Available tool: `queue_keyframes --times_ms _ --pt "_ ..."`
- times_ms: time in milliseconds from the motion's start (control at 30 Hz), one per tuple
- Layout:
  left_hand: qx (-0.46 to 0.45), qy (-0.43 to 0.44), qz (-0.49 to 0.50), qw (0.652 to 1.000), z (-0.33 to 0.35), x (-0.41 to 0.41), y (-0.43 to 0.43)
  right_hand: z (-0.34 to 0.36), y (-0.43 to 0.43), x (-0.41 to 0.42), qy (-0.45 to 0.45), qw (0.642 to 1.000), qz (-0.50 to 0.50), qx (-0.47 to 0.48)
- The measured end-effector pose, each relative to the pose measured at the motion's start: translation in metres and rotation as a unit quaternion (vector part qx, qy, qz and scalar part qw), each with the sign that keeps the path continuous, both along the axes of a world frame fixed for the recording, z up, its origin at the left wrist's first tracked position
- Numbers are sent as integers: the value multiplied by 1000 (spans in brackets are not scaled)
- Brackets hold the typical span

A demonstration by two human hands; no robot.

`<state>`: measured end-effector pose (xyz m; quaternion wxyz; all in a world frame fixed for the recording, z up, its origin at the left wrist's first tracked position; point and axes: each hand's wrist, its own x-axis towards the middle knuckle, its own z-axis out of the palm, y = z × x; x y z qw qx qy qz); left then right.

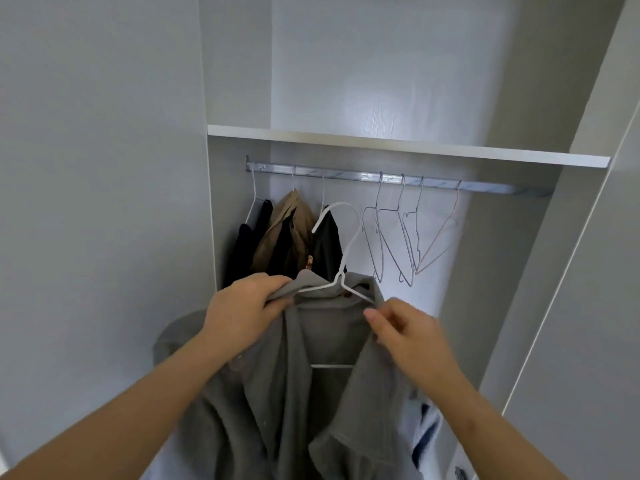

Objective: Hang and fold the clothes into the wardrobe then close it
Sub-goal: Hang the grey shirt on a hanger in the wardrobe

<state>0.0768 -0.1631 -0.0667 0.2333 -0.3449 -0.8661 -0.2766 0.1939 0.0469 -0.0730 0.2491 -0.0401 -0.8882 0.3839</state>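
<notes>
Both arms reach forward. The left hand fingers clutch the grey shirt's collar; the right hand fingers pinch its other shoulder over the white hanger, below the rail.

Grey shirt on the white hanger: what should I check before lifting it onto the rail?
1. The left hand grips the grey shirt at one shoulder: ok.
2. The right hand pinches the other shoulder: ok.
3. Both shoulders seated on the white hanger: cannot tell; wire shows bare beside the collar.
4. Its hook free and pointing up: ok.
5. Gap on the rail between the hung clothes and the empty hangers: ok.
6. Hook over the rail: not ok, it is below it.
</notes>
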Motion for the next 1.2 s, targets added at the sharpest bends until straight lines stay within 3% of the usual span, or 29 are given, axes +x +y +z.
queue_keyframes --times_ms 67,133,233,367,533,600,667,733,767,800,867,933,1033,1200 --pt "24 -20 -23 999 8 -2 -8 6 4 -5 104 975 -113 162" --pt "41 -44 -43 997 12 -3 -12 7 9 -11 31 966 -93 238" --pt "55 -74 -64 994 11 -1 -13 7 12 -20 -76 981 10 176" --pt "44 -46 -52 997 6 -5 -14 -1 14 -26 -39 997 13 68" --pt "68 -25 124 990 14 -13 -22 -4 12 -28 -78 993 25 80" --pt "114 -12 120 986 18 -2 -18 -5 10 -30 -81 994 11 78" --pt "69 -106 11 992 17 11 -15 -6 10 -31 -64 996 -21 52" --pt "-81 -285 -117 948 15 22 -11 -5 12 -31 -52 998 -32 15" --pt "-129 -330 -146 924 11 23 -10 -5 13 -31 -51 998 -30 4" --pt "-131 -319 -140 928 11 22 -9 -5 13 -30 -51 998 -26 -1" --pt "-79 -158 -63 982 8 10 -7 -4 14 -30 -51 998 -19 -10" --pt "-70 -80 -59 993 6 3 2 -3 13 -30 -48 999 -3 -26" --pt "-97 -119 -115 981 -1 1 17 -2 12 -28 -36 999 34 -17" --pt "43 -137 -69 987 -7 3 27 -3 11 -26 55 997 -3 60"
